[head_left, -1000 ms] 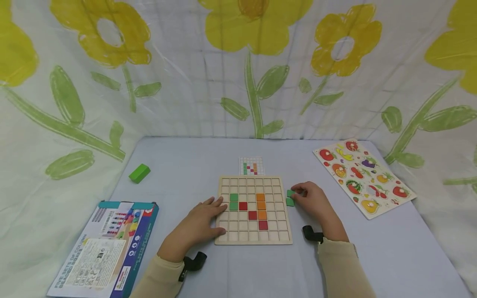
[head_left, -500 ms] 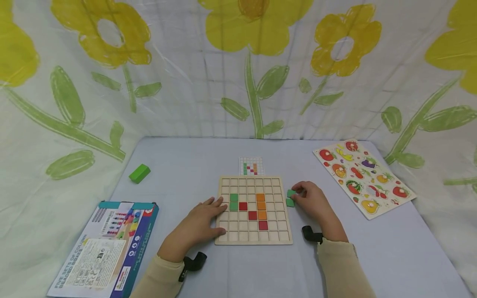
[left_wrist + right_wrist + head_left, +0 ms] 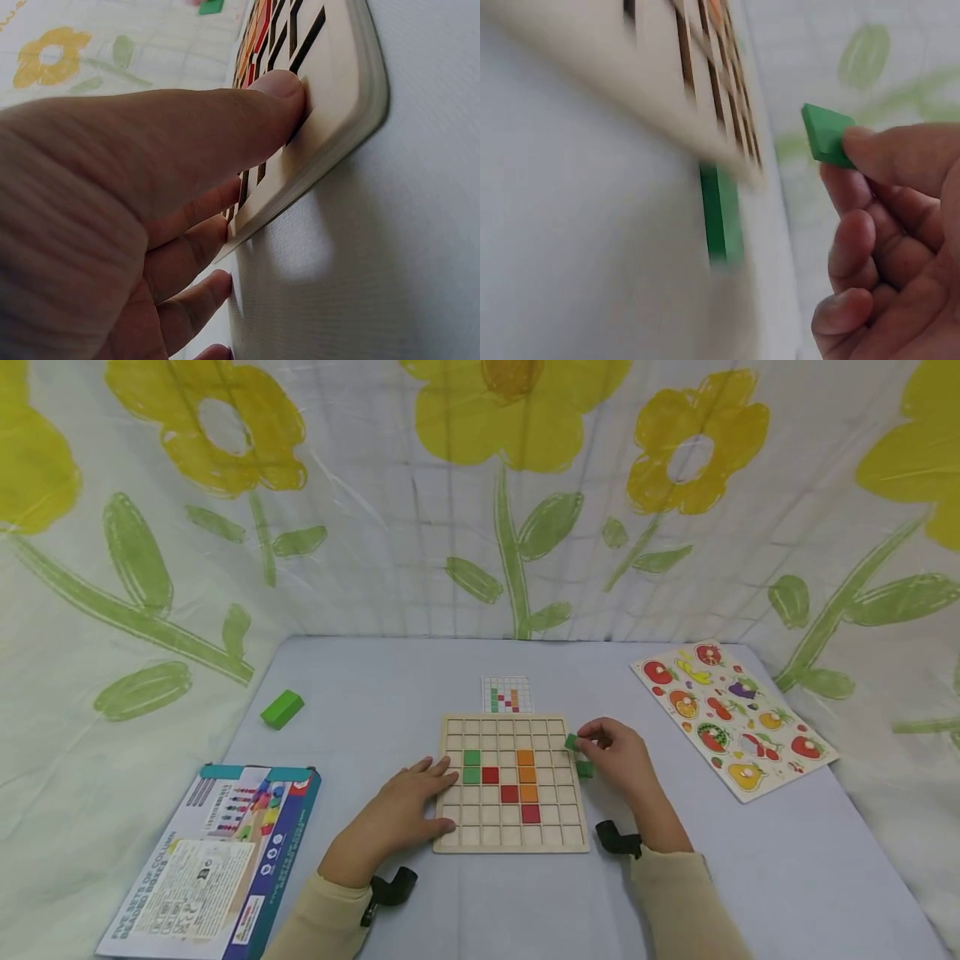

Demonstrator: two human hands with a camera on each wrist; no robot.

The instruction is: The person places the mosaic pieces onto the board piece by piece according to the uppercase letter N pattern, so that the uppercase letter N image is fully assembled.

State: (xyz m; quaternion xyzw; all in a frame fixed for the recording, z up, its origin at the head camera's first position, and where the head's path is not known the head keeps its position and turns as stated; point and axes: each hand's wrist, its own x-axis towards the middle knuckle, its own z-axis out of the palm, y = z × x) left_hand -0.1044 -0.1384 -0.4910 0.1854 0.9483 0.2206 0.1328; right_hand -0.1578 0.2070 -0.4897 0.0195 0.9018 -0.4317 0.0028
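Observation:
A square wooden grid board (image 3: 468, 837) lies at the middle of the table. Green, red and orange square tiles sit in some of its cells. My left hand (image 3: 401, 806) rests on the board's left edge, its thumb (image 3: 279, 84) pressing near a corner and its fingers extended. Between thumb and index finger, my right hand (image 3: 618, 756) pinches a green tile (image 3: 829, 133), held up off the table by the board's right edge. A second green tile (image 3: 584, 769) lies on the table against that edge, below the right hand.
A small printed pattern card (image 3: 506, 693) lies just behind the board. A green block (image 3: 282, 710) is at the back left, a boxed toy (image 3: 198, 868) at the front left. On the right lies a fruit puzzle board (image 3: 731, 718). A flowered curtain (image 3: 360, 585) hangs behind.
My right hand has lifted one of the two green tiles off the table and moved slightly left toward the board. The left hand has stayed in place.

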